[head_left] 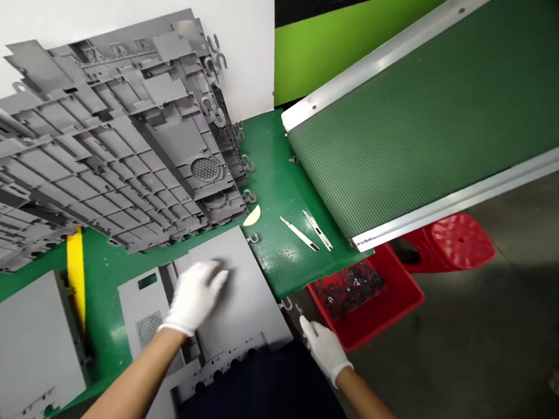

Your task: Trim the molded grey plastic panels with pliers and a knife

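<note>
My left hand (195, 296), in a white glove, rests on the smooth face of a grey plastic panel (249, 290), thumb apart from the fingers. Under my forearm the panel has a mesh patch, and a small U-shaped hook (286, 304) sticks out from its right edge. Beside that hook, my gloved right hand (325, 348) is closed on a small thing; only a short metallic-looking tip shows past the fingers, and I cannot make out what it is. Two slim craft knives (299, 234) and a pale yellow half-round piece (252, 216) lie on the green table (281, 190).
Several grey ribbed panels (120, 154) lean upright against the white wall at the back left. Another grey panel (35, 339) lies at the left near yellow tape (76, 278). A green conveyor (425, 111) runs to the right, above a red bin (399, 307) of small dark pieces and a red stool (463, 241).
</note>
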{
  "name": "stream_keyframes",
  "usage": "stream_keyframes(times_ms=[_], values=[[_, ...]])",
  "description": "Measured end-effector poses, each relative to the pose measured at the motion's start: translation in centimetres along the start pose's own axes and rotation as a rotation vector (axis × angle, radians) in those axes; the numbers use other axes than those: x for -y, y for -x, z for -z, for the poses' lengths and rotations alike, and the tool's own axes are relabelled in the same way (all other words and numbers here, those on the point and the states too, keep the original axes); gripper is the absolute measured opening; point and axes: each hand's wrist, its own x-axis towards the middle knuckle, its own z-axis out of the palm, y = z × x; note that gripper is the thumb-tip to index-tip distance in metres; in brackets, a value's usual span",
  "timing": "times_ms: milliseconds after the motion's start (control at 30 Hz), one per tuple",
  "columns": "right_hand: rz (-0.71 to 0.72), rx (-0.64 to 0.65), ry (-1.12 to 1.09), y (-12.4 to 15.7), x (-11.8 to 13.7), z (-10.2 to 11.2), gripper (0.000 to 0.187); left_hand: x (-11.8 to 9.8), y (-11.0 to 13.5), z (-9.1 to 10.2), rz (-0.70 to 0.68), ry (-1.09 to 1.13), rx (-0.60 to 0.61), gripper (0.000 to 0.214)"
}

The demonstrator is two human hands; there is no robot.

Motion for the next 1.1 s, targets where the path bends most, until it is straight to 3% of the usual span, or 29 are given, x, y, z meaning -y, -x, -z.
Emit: stream_keyframes(times_ms=[67,133,200,300,633,1100], values=[[0.184,-0.013,0.175,0.3,0.1,-0.1,0.045,-5.6,-2.3,-2.4,-0.371,0.105,0.230,0.042],[0.261,-0.032,0.291,0.6,0.4,-0.2,0.046,-9.8,-4.2,-5.0,-0.563,0.099,0.459,0.040],[0.285,-0.039,0.355,0.8,0.8,-0.4,0.048,-12.0,-5.5,-7.3,-0.622,-0.020,0.713,0.039],[0.307,-0.041,0.413,0.8,1.4,-0.8,0.054,-12.7,-6.9,-9.0,-0.594,-0.165,0.969,0.035],[0.296,-0.029,0.459,-0.3,3.0,-0.1,0.064,-12.0,-9.3,-8.4,-0.448,-0.121,1.045,0.045],[0.294,-0.001,0.562,-1.3,3.8,1.3,0.067,-11.7,-10.0,-9.4,-0.404,-0.111,1.028,0.042]])
